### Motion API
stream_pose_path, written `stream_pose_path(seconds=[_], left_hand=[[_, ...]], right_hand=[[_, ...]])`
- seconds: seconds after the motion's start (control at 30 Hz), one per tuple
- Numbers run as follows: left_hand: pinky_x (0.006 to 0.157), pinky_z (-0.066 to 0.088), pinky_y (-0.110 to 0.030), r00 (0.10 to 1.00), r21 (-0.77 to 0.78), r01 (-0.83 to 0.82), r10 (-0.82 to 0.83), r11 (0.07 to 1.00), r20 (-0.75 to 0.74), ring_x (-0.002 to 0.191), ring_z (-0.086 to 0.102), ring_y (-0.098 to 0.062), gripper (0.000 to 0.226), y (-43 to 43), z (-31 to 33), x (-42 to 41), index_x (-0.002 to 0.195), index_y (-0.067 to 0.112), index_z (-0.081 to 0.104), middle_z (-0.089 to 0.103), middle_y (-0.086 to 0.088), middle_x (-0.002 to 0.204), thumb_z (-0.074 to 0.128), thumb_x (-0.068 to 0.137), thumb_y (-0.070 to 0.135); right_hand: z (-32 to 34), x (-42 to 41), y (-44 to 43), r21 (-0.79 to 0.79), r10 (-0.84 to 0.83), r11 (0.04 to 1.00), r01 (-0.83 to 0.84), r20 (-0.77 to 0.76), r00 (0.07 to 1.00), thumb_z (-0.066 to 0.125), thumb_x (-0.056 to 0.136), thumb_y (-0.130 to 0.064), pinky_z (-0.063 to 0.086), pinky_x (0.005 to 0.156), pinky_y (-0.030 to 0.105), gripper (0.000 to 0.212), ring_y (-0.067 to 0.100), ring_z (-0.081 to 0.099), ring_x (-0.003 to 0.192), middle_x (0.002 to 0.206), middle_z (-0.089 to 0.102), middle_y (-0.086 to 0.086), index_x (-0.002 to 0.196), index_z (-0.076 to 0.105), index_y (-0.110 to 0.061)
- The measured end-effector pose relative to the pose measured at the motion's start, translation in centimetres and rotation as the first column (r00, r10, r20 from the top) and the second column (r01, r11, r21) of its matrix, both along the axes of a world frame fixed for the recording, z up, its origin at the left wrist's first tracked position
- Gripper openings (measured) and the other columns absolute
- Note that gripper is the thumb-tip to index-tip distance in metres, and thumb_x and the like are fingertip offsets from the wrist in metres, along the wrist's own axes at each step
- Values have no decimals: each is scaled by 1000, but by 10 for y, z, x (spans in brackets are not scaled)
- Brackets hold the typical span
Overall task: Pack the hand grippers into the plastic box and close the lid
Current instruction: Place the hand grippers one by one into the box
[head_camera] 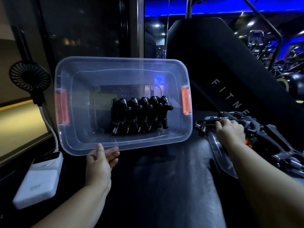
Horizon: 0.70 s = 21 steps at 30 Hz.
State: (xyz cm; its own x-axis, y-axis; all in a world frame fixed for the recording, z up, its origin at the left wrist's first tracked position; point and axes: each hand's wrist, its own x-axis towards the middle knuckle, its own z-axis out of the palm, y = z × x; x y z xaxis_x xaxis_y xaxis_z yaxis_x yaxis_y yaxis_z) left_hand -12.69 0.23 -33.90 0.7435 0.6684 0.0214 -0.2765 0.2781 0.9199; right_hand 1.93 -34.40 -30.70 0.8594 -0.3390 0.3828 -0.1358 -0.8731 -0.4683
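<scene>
A clear plastic box (69, 142) with orange side latches (186, 100) is tilted up so its open top faces me. My left hand (100, 160) grips its near rim. Several black hand grippers (139, 115) with steel springs stand in a row on the box's bottom. To the right, my right hand (230, 133) is closed over a black hand gripper (209, 123) at the edge of a pile of more grippers (266, 137). The clear lid (220, 155) lies flat under my right forearm, partly covered by the pile.
A white power bank (39, 180) lies at the lower left with a cable running up to a small black fan (29, 76). A black padded bench marked FITNE (218, 66) slopes behind the box. Everything rests on a dark padded surface (164, 186).
</scene>
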Motion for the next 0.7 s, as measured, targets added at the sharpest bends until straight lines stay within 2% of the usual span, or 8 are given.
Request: stream_pose_path(seconds=[0.13,0.2,0.33,0.43,0.57,0.7], left_hand=[[65,47,-26,1000,6,3,-3,1000,5,74,63,-15,19,2,-2,3,93,22,44,69,-7,87,33,103,34],[65,48,-27,1000,16,7,-7,1000,4,75,64,-15,21,2,-4,4,99,20,46,70,-6,87,33,103,35],[66,48,-27,1000,29,1,-1,1000,6,76,64,-16,20,3,-5,4,94,24,46,70,-5,86,33,103,36],[66,48,-27,1000,40,-8,7,999,15,75,63,-16,22,3,-5,3,91,24,47,69,-6,86,32,103,35],[65,47,-28,1000,42,-12,11,999,19,74,63,-16,22,2,-4,4,90,23,46,69,-6,86,32,103,34],[65,48,-27,1000,45,-17,16,999,16,73,63,-16,21,3,-4,5,91,23,45,69,-6,86,32,103,35]], right_hand=[[0,13,-4,-85,-18,996,7,-134,991,39,96,-40,35,100,41,41,37,38,122,135,46,11,125,59,-19],[-2,17,-4,-77,-25,997,12,-171,985,40,95,-37,37,99,42,39,38,38,123,136,45,12,127,57,-19],[-6,24,-4,-14,-31,1000,28,-185,982,43,93,-28,40,95,43,38,38,39,122,135,47,11,130,51,-23],[-7,27,-5,1,-41,999,42,-210,977,50,88,-16,42,97,42,50,35,42,123,135,47,9,136,48,-32],[-5,31,-5,57,-47,997,58,-177,983,56,84,-8,42,99,39,50,36,46,122,133,51,11,130,57,-29],[-3,25,2,-52,-59,997,50,-191,980,54,85,-12,44,94,37,40,36,51,117,129,53,11,123,62,-22]])
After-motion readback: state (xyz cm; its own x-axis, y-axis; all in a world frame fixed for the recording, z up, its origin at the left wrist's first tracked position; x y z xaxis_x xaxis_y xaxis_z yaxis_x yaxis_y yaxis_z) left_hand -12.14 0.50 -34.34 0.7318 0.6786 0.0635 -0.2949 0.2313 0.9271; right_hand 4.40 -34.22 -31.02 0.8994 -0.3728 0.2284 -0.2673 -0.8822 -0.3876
